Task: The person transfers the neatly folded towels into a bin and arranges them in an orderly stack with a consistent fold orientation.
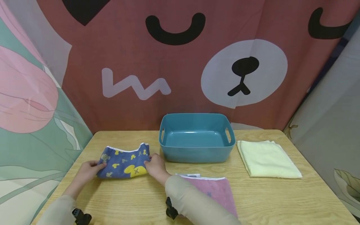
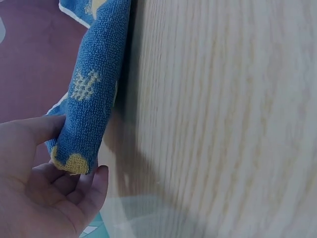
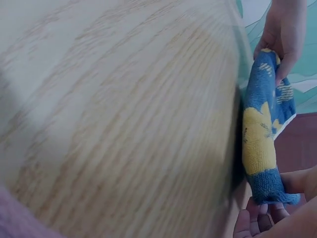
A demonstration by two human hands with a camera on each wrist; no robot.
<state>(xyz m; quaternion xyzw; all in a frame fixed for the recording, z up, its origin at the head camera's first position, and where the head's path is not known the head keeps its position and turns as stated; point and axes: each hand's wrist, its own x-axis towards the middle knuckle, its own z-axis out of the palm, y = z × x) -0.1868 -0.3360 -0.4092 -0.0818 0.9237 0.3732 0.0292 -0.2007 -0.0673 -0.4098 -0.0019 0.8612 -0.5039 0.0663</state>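
A blue towel (image 1: 123,162) with yellow figures and a white edge is folded and held up just over the left part of the table. My left hand (image 1: 89,170) pinches its left end, thumb on the near face. At the other end my right hand (image 1: 157,167) pinches the towel the same way. In the left wrist view the left hand (image 2: 54,183) grips the rounded fold, fingers beneath it. The right wrist view shows the towel (image 3: 260,144) stretched between both hands, the right hand (image 3: 292,208) at the lower end.
A teal basket (image 1: 197,154) with side handles stands at the back middle of the wooden table (image 1: 126,200). To its right lies a folded pale yellow towel (image 1: 268,159). A pink towel (image 1: 222,190) lies in front, partly hidden under the right forearm. A bear-print curtain (image 1: 180,62) hangs behind.
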